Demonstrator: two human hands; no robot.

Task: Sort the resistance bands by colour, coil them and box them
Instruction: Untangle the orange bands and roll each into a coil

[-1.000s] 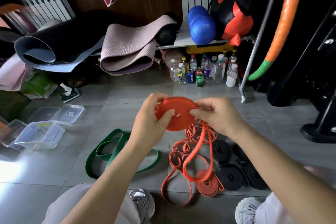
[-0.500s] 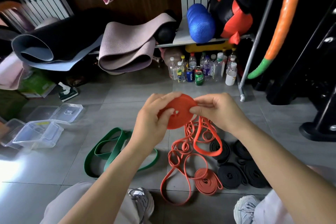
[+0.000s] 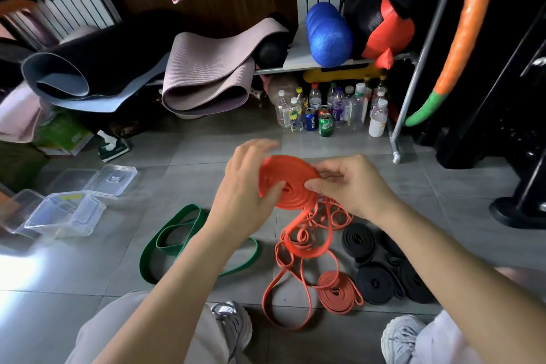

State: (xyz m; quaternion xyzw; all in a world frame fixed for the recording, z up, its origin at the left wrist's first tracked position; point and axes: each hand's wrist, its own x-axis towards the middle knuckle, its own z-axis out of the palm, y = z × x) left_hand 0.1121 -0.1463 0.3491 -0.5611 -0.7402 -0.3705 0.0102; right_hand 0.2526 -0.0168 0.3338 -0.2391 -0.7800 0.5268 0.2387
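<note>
I hold a flat orange coil [image 3: 291,182] above the floor. My left hand [image 3: 245,186] grips its left side, thumb on the coil face. My right hand [image 3: 351,186] pinches its right edge. The band's loose tail [image 3: 298,242] hangs down into a tangle of orange loops on the tiles. A small finished orange coil [image 3: 336,294] lies near my feet. Several black coils [image 3: 378,272] lie to its right. A loose green band [image 3: 177,242] lies on the left, partly behind my left forearm. Clear plastic boxes [image 3: 65,213] stand at far left, with a lid [image 3: 115,179] behind them.
Rolled mats [image 3: 206,74] sag off a low shelf at the back. Bottles and cans [image 3: 328,112] crowd under the shelf. A metal rack leg [image 3: 396,154] stands at right, with dark equipment bases [image 3: 520,210] beyond. My shoes [image 3: 233,325] sit at the bottom.
The orange coil has tilted flatter, with more turns wound on. My left hand has shifted around the coil's left side. The hanging tail has shortened and swung.
</note>
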